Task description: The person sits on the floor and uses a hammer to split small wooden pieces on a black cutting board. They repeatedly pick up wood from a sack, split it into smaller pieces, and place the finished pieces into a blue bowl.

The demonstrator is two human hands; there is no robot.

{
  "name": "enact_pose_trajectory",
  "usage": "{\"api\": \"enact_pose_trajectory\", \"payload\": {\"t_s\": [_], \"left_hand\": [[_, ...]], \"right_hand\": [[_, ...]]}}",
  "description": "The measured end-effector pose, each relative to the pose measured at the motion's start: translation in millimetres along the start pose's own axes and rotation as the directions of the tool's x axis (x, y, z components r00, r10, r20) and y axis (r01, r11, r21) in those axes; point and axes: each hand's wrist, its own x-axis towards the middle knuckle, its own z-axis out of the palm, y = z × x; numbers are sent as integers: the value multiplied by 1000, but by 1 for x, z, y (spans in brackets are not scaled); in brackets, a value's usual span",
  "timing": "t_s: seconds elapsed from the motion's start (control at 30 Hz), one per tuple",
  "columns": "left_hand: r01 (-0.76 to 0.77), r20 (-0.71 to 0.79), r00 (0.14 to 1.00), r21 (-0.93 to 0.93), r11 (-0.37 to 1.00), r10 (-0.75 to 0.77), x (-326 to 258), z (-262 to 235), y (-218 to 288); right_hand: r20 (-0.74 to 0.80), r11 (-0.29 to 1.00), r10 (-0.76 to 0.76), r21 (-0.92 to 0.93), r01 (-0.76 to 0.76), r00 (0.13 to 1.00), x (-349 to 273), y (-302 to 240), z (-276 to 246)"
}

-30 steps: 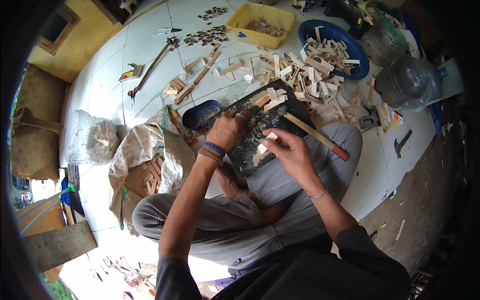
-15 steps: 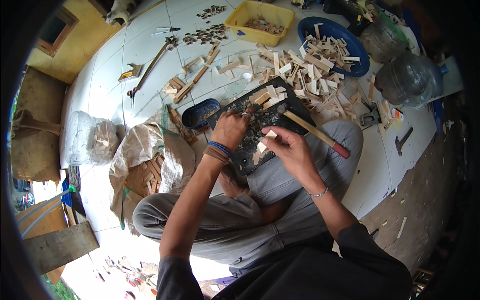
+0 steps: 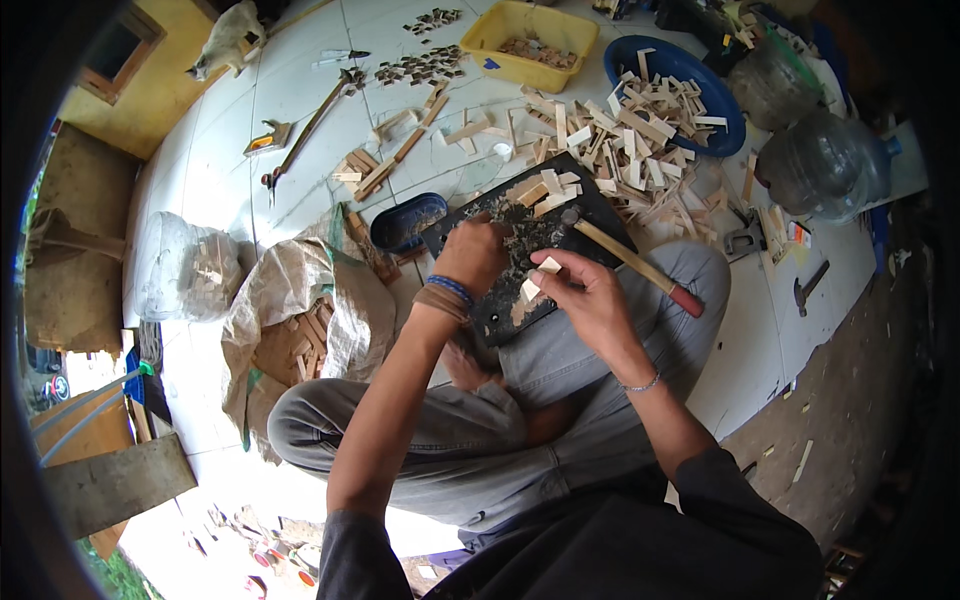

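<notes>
Wood piece (image 3: 531, 290), pale and flat-faced, sits pinched between thumb and fingers of my right hand (image 3: 590, 293), above the near part of a black slab (image 3: 597, 202). My left hand (image 3: 474, 255) curls over gritty debris (image 3: 521, 241); I cannot tell whether its fingers hold anything. A smooth-handled, red-ended hammer (image 3: 637, 266) lies between my right hand and a heap of thin strips (image 3: 640, 155). Left of the slab sits an oval blue dish (image 3: 381, 234), near a crinkled woven sack (image 3: 352, 295).

And the left grip (image 3: 475, 258) hides whatever lies beneath it on the black board (image 3: 592, 205)! The right grip (image 3: 590, 295) covers the pale wood's (image 3: 530, 290) middle: one piece or two, can't tell! Dark shirt (image 3: 600, 540), cut off below!
</notes>
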Motion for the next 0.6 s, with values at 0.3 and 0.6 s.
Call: {"api": "enact_pose_trajectory", "payload": {"t_s": [0.3, 0.6], "left_hand": [[230, 54, 946, -807, 545, -319, -52, -22, 5], [131, 101, 982, -974, 184, -162, -63, -24, 11]], "right_hand": [[-2, 997, 64, -34, -64, 998, 1, 4, 2], [-2, 993, 107, -41, -107, 994, 2, 1, -1]]}}
